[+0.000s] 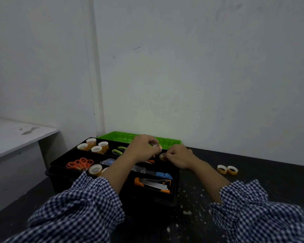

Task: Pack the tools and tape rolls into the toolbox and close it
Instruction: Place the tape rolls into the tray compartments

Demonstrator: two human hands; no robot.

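Black toolbox (153,202) open on dark, paint-flecked surface (253,172), green lid (112,135) laid back toward the wall; left hand (144,146) over the back of the tray, grip pinched on a small tape roll (158,148) held above the compartments; right hand (179,156) just beside it near the box's right rim, grip closed on a second roll (162,156), resting or lifted cannot be told; four rolls (91,142) sit in the back-left compartment; orange scissors (79,163) and a larger roll (95,174) at front left; blue knife (163,174) and orange-handled tool (153,184) at front right; two loose rolls (221,172) lie side by side on the surface, right of the box, apart from both hands.
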